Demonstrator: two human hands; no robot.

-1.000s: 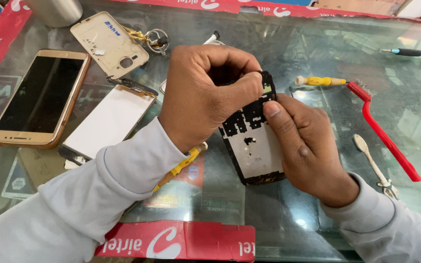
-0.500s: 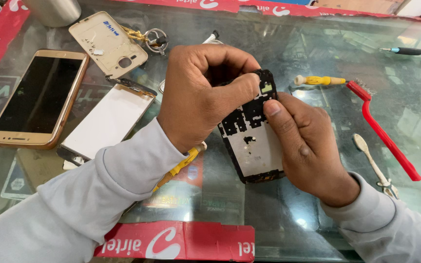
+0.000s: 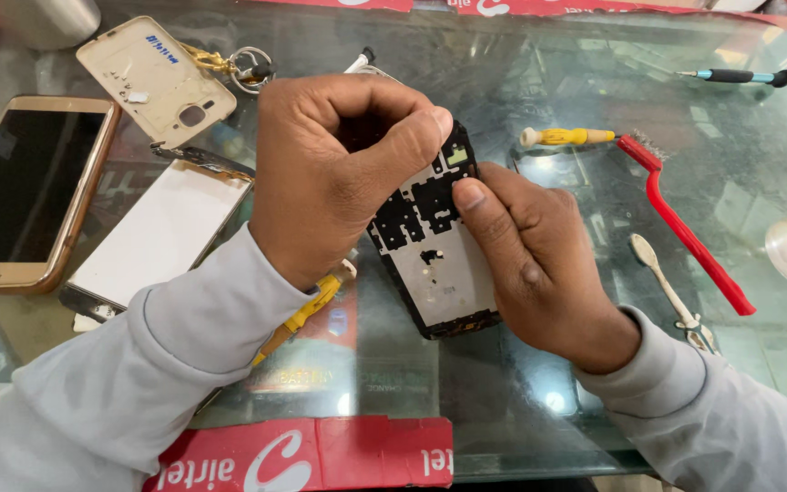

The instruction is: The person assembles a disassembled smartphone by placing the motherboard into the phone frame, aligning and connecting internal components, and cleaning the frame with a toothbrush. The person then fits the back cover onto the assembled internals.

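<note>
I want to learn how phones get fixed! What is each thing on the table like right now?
Black phone frame: opened up, held by both hands.
Left hand: pinching the frame's top.
Right hand: gripping its side.
Gold phone: face up, screen dark.
Gold back cover: off, lying loose.
Red brush: lying unused.

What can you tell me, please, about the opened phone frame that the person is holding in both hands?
The phone frame is a black, rectangular middle frame with a pale grey metal-looking plate and dark cut-outs across its upper half. It is held tilted above the glass table, its inner side facing the camera. The right hand grips its right edge, thumb on the upper face. The left hand curls over its top end, hiding that part. Its lower corners look rounded.
</note>
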